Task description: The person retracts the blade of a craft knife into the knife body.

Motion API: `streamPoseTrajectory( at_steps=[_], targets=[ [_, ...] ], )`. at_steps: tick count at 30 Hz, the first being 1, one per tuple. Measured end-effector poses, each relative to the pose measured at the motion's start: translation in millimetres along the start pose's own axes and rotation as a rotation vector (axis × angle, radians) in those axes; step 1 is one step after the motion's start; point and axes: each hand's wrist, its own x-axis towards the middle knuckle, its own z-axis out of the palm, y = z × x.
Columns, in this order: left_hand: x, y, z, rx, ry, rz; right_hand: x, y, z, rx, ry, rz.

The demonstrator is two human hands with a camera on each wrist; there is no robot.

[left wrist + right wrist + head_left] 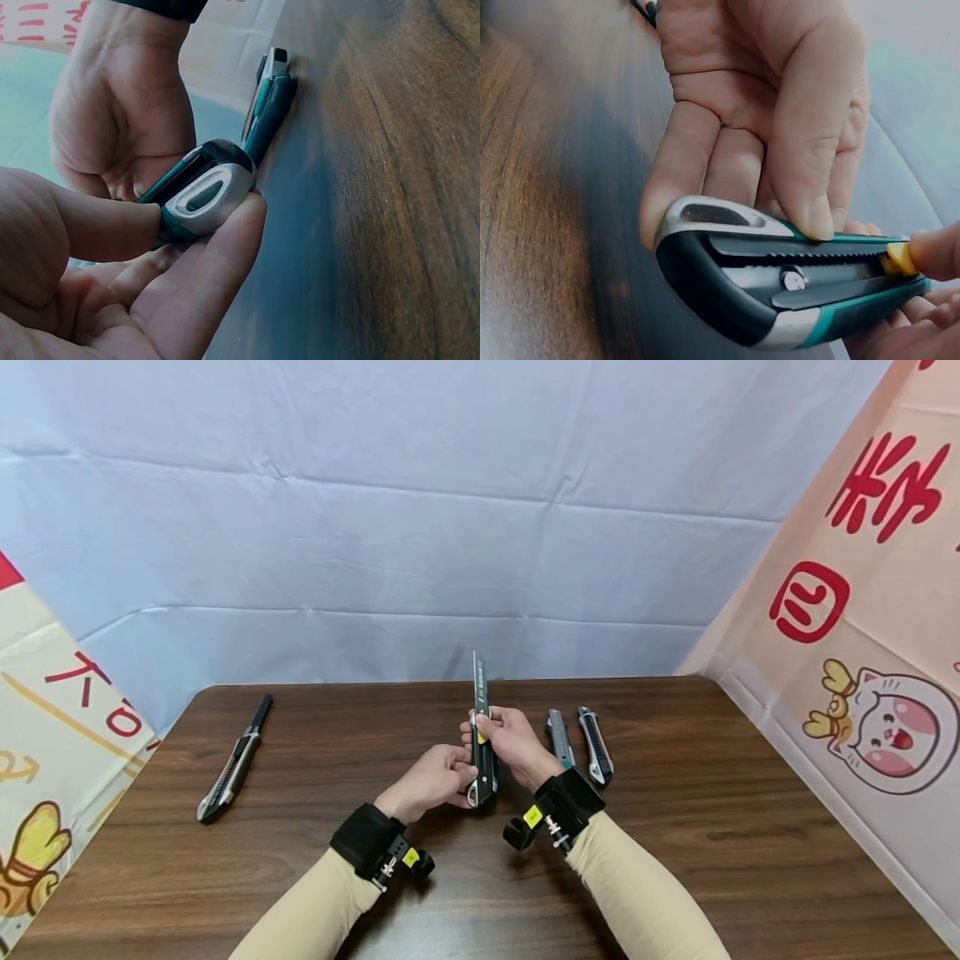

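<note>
Left hand (431,781) pinches the black-and-green utility knife's (482,752) butt; right hand (510,742) grips its middle, thumb on yellow slider (898,257). Lettering unreadable.

The utility knife (780,289) in hand looks like matt black rubbery plastic with teal trim, a brushed silvery metal end cap, a metal screw (793,280) and a glossy yellow plastic slider (898,259). The table (750,827) is dark wood grain with a smooth, slightly satin top. The backdrop (375,527) is pale, creased cloth. The wrist straps (365,839) are matt black fabric and the sleeves (645,902) are soft beige knit. The two spare knives (577,743) have shiny metal bodies.
</note>
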Motion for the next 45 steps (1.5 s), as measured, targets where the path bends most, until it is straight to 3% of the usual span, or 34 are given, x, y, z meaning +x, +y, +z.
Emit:
streamPoseTrajectory(
  at_steps=[31, 41, 45],
  targets=[
    [0.5, 1.4, -0.1, 0.017, 0.018, 0.013, 0, -3, -4, 0.032, -0.037, -0.001],
    [-2.3, 0.0, 0.8, -0.081, -0.077, 0.048, -3, -14, -12, 0.069, -0.070, -0.016],
    [-1.5, -1.6, 0.2, -0.092, -0.075, 0.062, 0, -10, -12, 0.111, -0.060, -0.013]
  ],
)
